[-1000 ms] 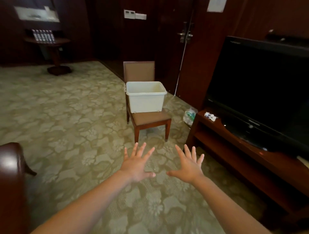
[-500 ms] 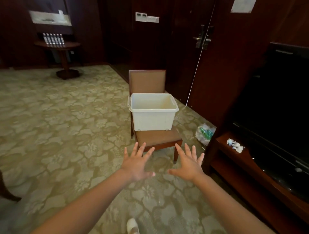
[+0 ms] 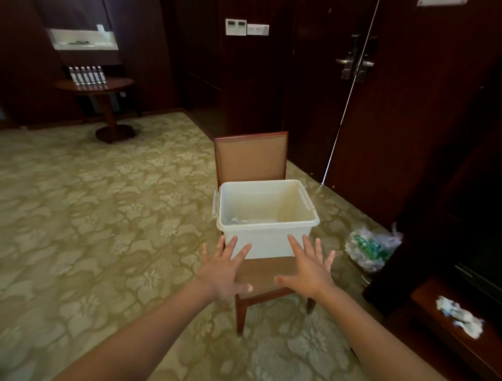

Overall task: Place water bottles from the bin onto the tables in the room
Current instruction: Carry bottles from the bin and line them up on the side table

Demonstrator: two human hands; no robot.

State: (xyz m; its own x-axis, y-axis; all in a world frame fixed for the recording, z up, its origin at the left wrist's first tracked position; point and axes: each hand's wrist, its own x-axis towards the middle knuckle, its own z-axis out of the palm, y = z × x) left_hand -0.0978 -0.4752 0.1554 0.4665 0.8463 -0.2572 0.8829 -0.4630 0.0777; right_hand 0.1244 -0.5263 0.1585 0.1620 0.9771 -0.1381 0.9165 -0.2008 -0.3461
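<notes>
Two bare hands, your left hand (image 3: 226, 269) and right hand (image 3: 309, 269), hover apart with fingers spread, holding nothing, just before the white bin (image 3: 267, 244) on the seat of the chair (image 3: 251, 157), while patterned carpet (image 3: 95, 217) runs beyond to the far-left round table (image 3: 119, 83), where a row of water bottles (image 3: 85, 74) stands at its back edge.

- Bin (image 3: 267, 244): floor mostly hidden behind its near wall. Pale, clear shapes at the inner left corner are too blurred to identify.
- Chair (image 3: 251, 157): seat largely covered by the bin, rear legs unseen.
- Bottles (image 3: 86, 74), in a row at the back edge of the round table (image 3: 108, 86): labels too small to read.
- Plastic bag (image 3: 372, 248) on the carpet (image 3: 81, 217): green contents indistinct.
- White crumpled item (image 3: 459, 316) on the cabinet (image 3: 423, 297) top: smeared by blur.
- Paper sheet (image 3: 438, 2): cut by the top edge.
</notes>
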